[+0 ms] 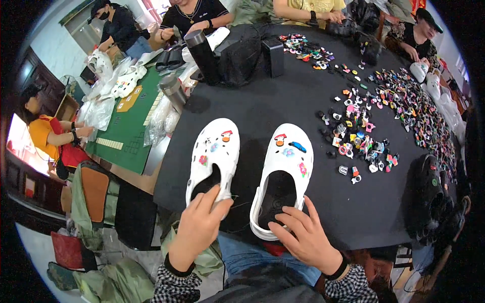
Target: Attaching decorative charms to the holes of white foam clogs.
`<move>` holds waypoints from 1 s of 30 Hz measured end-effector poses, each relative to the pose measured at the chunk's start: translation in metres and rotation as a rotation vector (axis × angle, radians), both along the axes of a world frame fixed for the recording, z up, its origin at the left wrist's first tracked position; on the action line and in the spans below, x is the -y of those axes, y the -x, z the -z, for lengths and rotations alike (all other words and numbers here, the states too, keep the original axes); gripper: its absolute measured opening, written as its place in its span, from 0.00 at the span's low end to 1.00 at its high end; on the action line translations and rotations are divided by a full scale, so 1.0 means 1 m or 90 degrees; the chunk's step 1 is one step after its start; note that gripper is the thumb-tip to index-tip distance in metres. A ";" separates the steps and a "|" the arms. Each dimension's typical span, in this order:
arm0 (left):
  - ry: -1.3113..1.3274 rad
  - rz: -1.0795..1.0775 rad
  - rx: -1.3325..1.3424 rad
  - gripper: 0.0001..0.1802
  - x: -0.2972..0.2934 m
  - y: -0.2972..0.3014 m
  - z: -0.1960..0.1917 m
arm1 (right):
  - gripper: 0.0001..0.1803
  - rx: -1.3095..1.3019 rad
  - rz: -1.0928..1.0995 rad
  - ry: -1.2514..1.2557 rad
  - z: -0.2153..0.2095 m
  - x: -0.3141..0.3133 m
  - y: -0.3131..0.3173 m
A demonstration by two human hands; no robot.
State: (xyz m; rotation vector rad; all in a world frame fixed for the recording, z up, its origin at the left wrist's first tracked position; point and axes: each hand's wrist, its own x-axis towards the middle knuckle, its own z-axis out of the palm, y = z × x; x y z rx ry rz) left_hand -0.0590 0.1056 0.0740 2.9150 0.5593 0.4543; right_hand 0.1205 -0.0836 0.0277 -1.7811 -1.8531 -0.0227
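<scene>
- Two white foam clogs stand side by side on the black-covered desk: left clog, right clog.
- Left hand rests on the left clog's heel; right hand on the right clog's heel.
- A spread of small coloured plastic charms lies right of the clogs.
- Two dark cylindrical metal flasks stand behind them.

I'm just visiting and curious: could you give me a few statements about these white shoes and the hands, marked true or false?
1. Both white clogs carry coloured charms on their toes. True.
2. The left hand rests on the heel of the left clog. True.
3. The right hand holds a black flask. False: it touches the heel rim of the right clog; the black flask stands far across the table.
4. The loose charms lie on a green cloth. False: they lie on the black tablecloth.
</scene>
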 end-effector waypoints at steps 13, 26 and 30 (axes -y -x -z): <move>0.164 0.018 0.077 0.23 0.042 -0.026 0.008 | 0.14 -0.022 -0.009 0.012 0.005 0.016 -0.011; 0.123 0.047 0.037 0.17 0.042 -0.029 0.003 | 0.14 -0.038 0.013 0.066 -0.004 0.009 -0.005; 0.136 0.041 0.069 0.18 0.042 -0.028 0.009 | 0.14 -0.042 0.025 0.071 -0.008 0.008 -0.002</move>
